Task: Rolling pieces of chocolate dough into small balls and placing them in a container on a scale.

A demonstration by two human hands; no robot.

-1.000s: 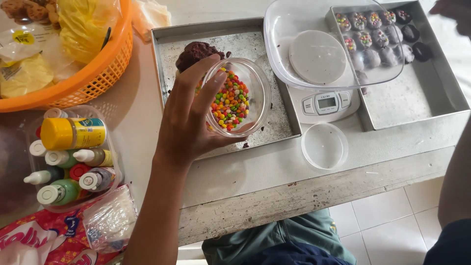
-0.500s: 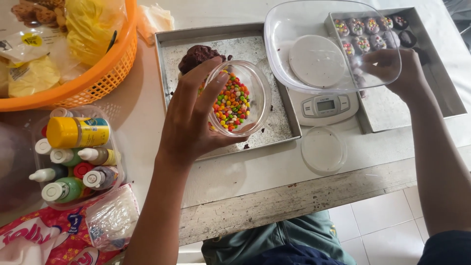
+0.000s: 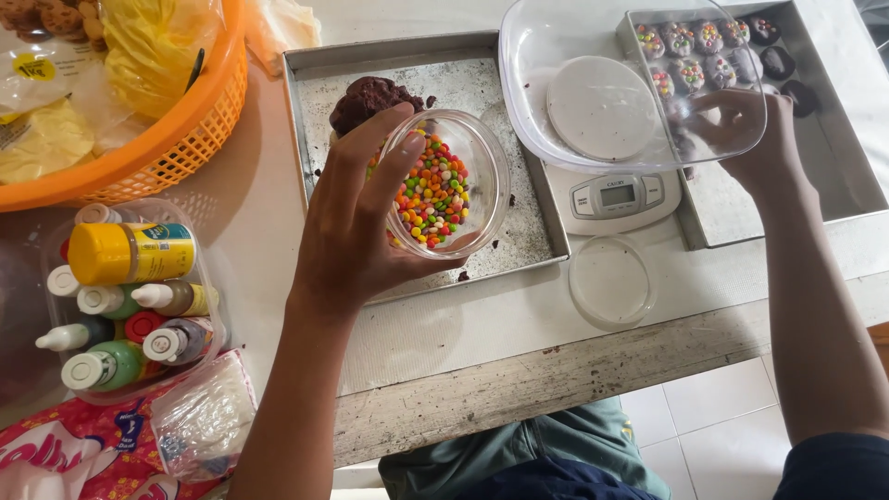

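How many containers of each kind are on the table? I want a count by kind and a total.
Metal trays: 2
Round clear tub of candies: 1
Large clear tub on the scale: 1
Orange basket: 1
Clear tub of bottles: 1
Total: 6

Clear bowl (image 3: pixel 444 185): candies in red, orange, yellow, green. Beside it, dough lump (image 3: pixel 370 97) dark brown on a grey, speckled tray (image 3: pixel 528 222). Left of the tray, basket (image 3: pixel 176 139) orange, latticed; bottle (image 3: pixel 130 252) yellow. Right of the tray, scale (image 3: pixel 616 196) white. Counter (image 3: pixel 519 324) off-white.

Head view, steeply down, close over table (image 3: pixel 556 370)
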